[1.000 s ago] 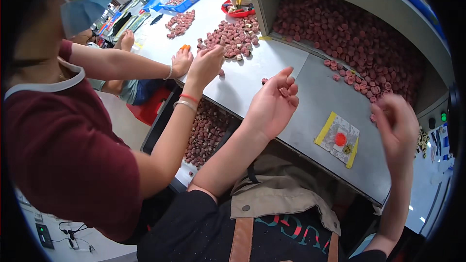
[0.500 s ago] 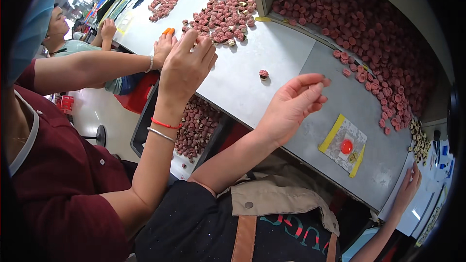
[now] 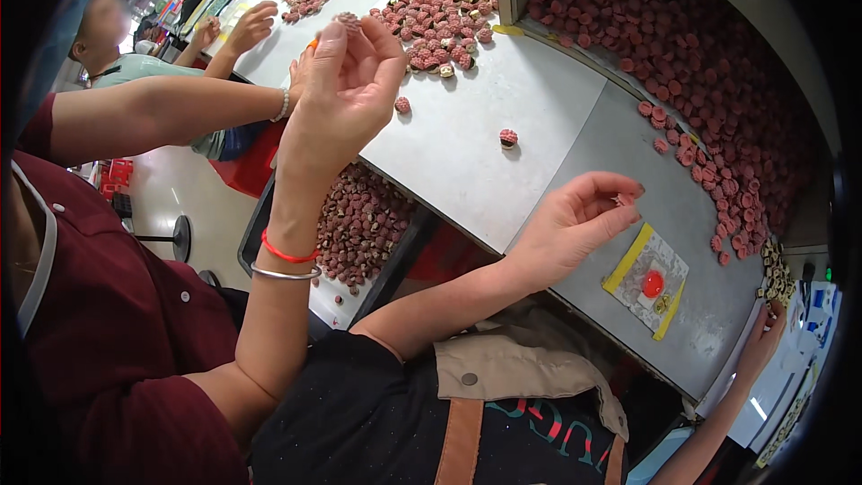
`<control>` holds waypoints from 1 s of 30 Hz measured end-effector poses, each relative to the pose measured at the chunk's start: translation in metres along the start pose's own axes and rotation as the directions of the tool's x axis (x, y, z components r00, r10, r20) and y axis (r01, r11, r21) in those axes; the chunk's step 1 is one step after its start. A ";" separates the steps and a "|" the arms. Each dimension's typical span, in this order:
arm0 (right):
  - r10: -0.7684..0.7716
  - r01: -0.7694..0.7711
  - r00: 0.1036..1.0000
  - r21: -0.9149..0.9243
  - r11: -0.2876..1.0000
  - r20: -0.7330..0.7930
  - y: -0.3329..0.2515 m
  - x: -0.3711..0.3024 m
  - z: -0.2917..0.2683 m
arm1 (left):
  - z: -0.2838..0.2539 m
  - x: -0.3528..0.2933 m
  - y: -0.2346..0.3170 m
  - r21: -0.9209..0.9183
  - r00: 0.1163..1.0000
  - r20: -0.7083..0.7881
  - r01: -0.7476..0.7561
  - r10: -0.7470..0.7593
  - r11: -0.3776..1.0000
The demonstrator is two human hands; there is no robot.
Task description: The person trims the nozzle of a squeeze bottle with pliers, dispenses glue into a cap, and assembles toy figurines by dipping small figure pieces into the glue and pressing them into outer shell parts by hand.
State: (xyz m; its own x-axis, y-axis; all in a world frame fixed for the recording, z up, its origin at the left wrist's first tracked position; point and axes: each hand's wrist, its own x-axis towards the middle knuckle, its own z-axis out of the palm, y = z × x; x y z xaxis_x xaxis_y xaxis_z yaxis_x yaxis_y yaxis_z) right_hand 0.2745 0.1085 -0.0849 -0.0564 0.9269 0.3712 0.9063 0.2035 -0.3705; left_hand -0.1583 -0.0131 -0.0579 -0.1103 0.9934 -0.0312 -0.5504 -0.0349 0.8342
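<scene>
My left hand [image 3: 575, 226] is raised over the grey part of the table, thumb and fingertips pinched on a small pink cup-shaped piece [image 3: 623, 200]. Beyond its wrist lies one assembled pink-and-dark piece [image 3: 509, 138]. To the right of this hand, a pale mat [image 3: 636, 268] edged with yellow tape bears a round red dab [image 3: 653, 284] and a small gold-coloured bit [image 3: 663, 304]. At the far right, my right hand [image 3: 760, 341] has its fingers bent together beside a heap of small cream-and-dark pieces [image 3: 778, 274]. Whatever its fingertips hold is too small to make out.
A large pile of pink pieces [image 3: 682, 63] fills a walled bin at the back right and spills forward. A co-worker's hand [image 3: 346, 81] on my left holds a pink piece. Assembled pieces [image 3: 440, 22] cover the table behind; a black bin [image 3: 359, 224] holds more below.
My left hand has come nearer and slightly right, and the pink piece in its pinch now shows. The co-worker's hand has turned and risen, uncovering a pink piece on the table.
</scene>
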 end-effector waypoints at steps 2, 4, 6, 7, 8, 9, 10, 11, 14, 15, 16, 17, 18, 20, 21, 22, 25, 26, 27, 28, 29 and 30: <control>0.039 -0.039 0.997 -0.007 0.999 0.064 -0.009 0.005 -0.002 | 0.000 0.000 0.000 0.002 1.000 0.018 0.002 -0.002 1.000; 0.026 -0.026 0.999 -0.017 1.000 0.044 0.002 0.008 0.001 | 0.001 0.000 -0.001 0.013 0.999 0.040 0.001 -0.001 1.000; 0.017 -0.017 1.000 -0.020 1.000 0.018 0.009 0.006 0.002 | 0.004 -0.002 -0.001 -0.031 0.999 0.035 0.010 -0.009 0.999; 0.033 -0.033 0.999 0.031 0.999 -0.027 -0.001 0.004 0.001 | 0.004 -0.003 0.000 -0.013 0.999 0.043 0.007 -0.007 1.000; 0.051 -0.045 0.996 0.078 0.996 -0.070 -0.012 0.000 -0.003 | 0.006 -0.007 0.000 -0.033 1.000 0.009 0.013 -0.013 0.999; 0.060 -0.053 0.995 0.090 0.995 -0.078 -0.020 -0.004 -0.006 | 0.007 -0.009 0.002 -0.053 0.999 -0.025 0.019 -0.020 0.998; 0.053 -0.046 0.998 0.171 0.984 -0.036 -0.029 -0.009 -0.012 | 0.005 -0.010 -0.002 -0.018 1.000 -0.011 0.023 -0.023 1.000; 0.046 -0.045 0.999 0.248 0.968 0.004 -0.038 -0.015 -0.015 | 0.005 -0.009 -0.006 -0.010 1.000 -0.002 0.024 -0.024 1.000; -0.092 0.048 0.984 0.270 0.962 0.154 -0.087 -0.031 -0.021 | 0.010 -0.007 -0.009 0.001 0.998 0.041 0.041 -0.041 0.999; -0.093 0.048 0.984 0.276 0.960 0.150 -0.104 -0.033 -0.019 | 0.012 -0.007 -0.009 -0.058 0.997 0.044 0.070 -0.068 0.996; -0.126 0.055 0.968 0.308 0.950 0.215 -0.121 -0.036 -0.013 | 0.014 -0.006 -0.010 -0.118 0.994 0.047 0.102 -0.097 0.988; -0.161 0.060 0.947 0.338 0.939 0.278 -0.134 -0.038 -0.007 | 0.017 -0.006 -0.010 -0.116 0.994 0.047 0.103 -0.098 0.988; -0.207 0.133 0.954 0.310 0.941 0.218 -0.143 -0.040 -0.001 | 0.020 -0.005 -0.010 -0.112 0.992 0.076 0.113 -0.104 0.987; -0.179 0.107 0.959 0.305 0.946 0.219 -0.142 -0.040 0.002 | 0.024 -0.003 -0.012 -0.115 0.988 0.110 0.125 -0.113 0.985; -0.151 0.080 0.964 0.303 0.950 0.220 -0.141 -0.040 0.002 | 0.027 -0.002 -0.015 -0.121 0.988 0.107 0.123 -0.111 0.985; -0.141 0.072 0.965 0.295 0.953 0.220 -0.138 -0.039 0.001 | 0.030 0.000 -0.019 -0.127 0.987 0.110 0.127 -0.114 0.984; -0.076 -0.008 0.957 0.289 0.957 0.279 -0.129 -0.037 -0.003 | 0.042 0.008 -0.032 -0.127 0.977 0.155 0.165 -0.144 0.978; -0.080 0.007 0.964 0.277 0.961 0.254 -0.125 -0.035 -0.002 | 0.044 0.010 -0.035 -0.102 0.983 0.131 0.144 -0.130 0.984; -0.186 0.112 0.966 0.361 0.926 0.178 -0.130 -0.028 0.009 | 0.041 0.010 -0.038 -0.076 0.987 0.103 0.131 -0.123 0.989; -0.174 0.086 0.967 0.403 0.911 0.188 -0.134 -0.022 0.010 | 0.045 0.008 -0.036 -0.120 0.989 0.103 0.121 -0.109 0.985; -0.188 0.111 0.959 0.330 0.937 0.212 -0.148 -0.014 0.008 | 0.042 0.005 -0.032 -0.159 0.991 0.087 0.110 -0.097 0.981; -0.197 0.132 0.953 0.270 0.954 0.230 -0.133 -0.011 0.015 | 0.041 0.017 -0.049 -0.163 0.983 0.079 0.175 -0.164 0.971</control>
State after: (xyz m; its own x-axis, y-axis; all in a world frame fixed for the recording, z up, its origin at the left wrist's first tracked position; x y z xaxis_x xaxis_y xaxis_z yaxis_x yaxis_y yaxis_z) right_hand 0.1480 0.0757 -0.0524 -0.3287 0.9158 0.2307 0.7440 0.4016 -0.5340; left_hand -0.0996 0.0102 -0.0763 0.0466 0.9912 -0.1239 -0.6889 0.1217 0.7146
